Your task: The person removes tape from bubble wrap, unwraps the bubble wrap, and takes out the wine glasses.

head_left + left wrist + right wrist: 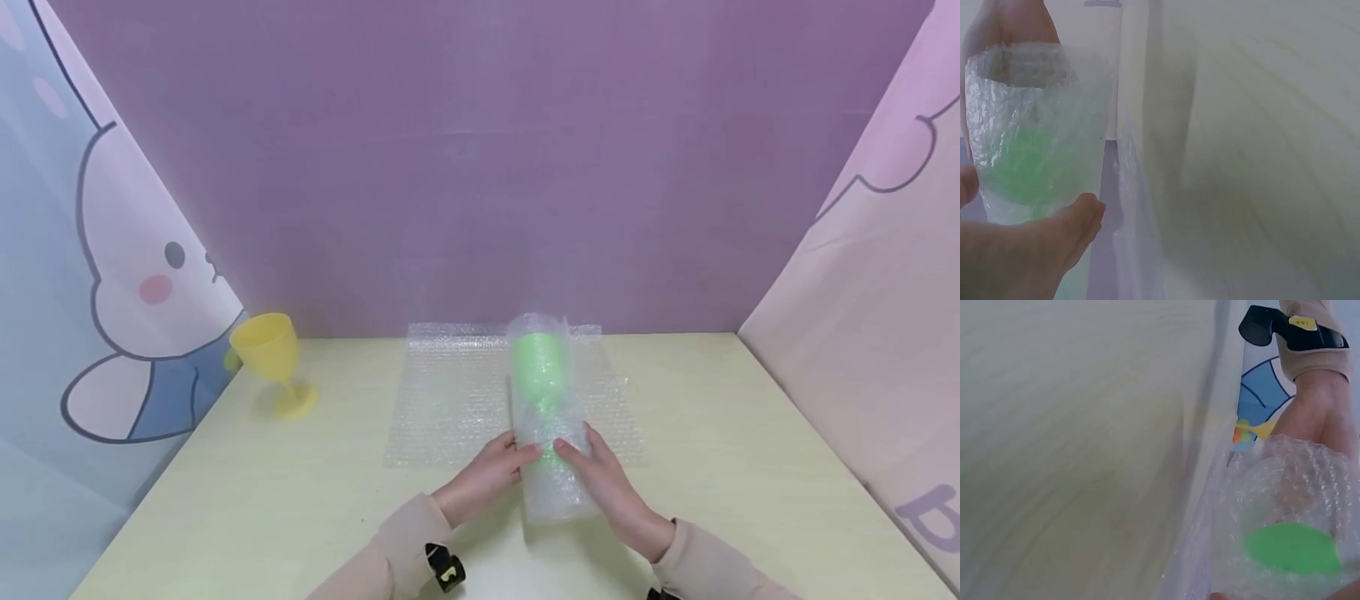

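A green goblet [540, 365] is rolled up inside bubble wrap [561, 498], its bowl toward the back and its stem toward me. From the left, my left hand [486, 473] grips the roll, thumb on top. My right hand [617, 493] holds it from the other side, thumb also on top. Green shows blurred through the layers in the left wrist view, beside the left hand [1029, 247]. The right wrist view looks at the roll's near end, where the goblet's round base [1293, 548] shows through the film; the fingers under the roll are mostly hidden.
Behind the roll, a flat sheet of bubble wrap [450, 400] lies on the pale table [720, 450]. A yellow goblet [270, 350] stands at the back left. A purple backdrop [480, 167] rises behind the table, with printed cloths on both sides.
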`<action>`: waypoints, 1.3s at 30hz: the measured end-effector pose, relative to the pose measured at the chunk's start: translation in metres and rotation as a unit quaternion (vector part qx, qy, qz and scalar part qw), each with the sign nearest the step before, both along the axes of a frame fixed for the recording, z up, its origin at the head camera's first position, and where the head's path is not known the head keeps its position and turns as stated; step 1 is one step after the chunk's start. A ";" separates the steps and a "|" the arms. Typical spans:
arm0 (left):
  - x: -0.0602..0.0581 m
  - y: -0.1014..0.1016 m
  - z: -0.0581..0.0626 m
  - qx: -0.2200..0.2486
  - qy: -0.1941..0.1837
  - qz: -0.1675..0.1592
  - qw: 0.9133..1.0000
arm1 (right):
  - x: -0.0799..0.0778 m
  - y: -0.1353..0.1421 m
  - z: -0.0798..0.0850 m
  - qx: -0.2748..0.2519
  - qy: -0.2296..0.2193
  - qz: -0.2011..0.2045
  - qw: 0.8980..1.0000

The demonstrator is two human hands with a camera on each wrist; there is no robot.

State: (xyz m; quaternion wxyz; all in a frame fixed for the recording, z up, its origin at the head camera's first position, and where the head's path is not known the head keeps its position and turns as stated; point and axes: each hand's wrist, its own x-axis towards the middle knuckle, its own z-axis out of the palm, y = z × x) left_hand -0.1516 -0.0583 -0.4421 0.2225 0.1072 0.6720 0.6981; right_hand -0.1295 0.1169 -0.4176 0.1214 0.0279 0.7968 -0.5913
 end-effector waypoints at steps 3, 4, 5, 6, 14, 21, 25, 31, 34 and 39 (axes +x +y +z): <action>0.001 -0.009 0.000 -0.005 -0.002 0.006 1.000 | 0.002 -0.006 0.000 -0.015 -0.002 0.013 1.000; 0.002 -0.011 0.000 -0.007 -0.003 0.008 1.000 | 0.002 -0.008 0.000 -0.018 -0.002 0.015 1.000; 0.002 -0.014 0.000 -0.010 -0.005 0.011 1.000 | 0.003 -0.010 -0.001 -0.022 -0.002 0.017 1.000; 0.002 -0.017 0.000 -0.012 -0.006 0.013 1.000 | 0.003 -0.012 -0.001 -0.024 0.000 0.018 1.000; 0.004 -0.030 -0.004 -0.022 -0.007 0.018 1.000 | 0.006 -0.023 -0.008 -0.012 0.026 0.018 0.999; 0.005 -0.036 -0.008 -0.031 -0.010 0.014 0.999 | 0.006 -0.029 -0.012 -0.025 0.023 0.016 0.999; 0.003 -0.038 -0.010 -0.037 -0.013 0.018 0.999 | 0.005 -0.031 -0.014 -0.028 0.022 0.015 0.999; 0.003 -0.039 -0.009 -0.042 -0.007 0.023 0.999 | 0.002 -0.033 -0.016 -0.026 0.012 0.011 1.000; 0.003 -0.039 -0.010 -0.041 -0.006 0.024 0.999 | 0.000 -0.033 -0.017 -0.026 0.004 0.012 1.000; 0.001 -0.040 -0.013 -0.045 -0.013 0.030 0.998 | -0.003 -0.034 -0.019 -0.022 -0.006 0.015 1.000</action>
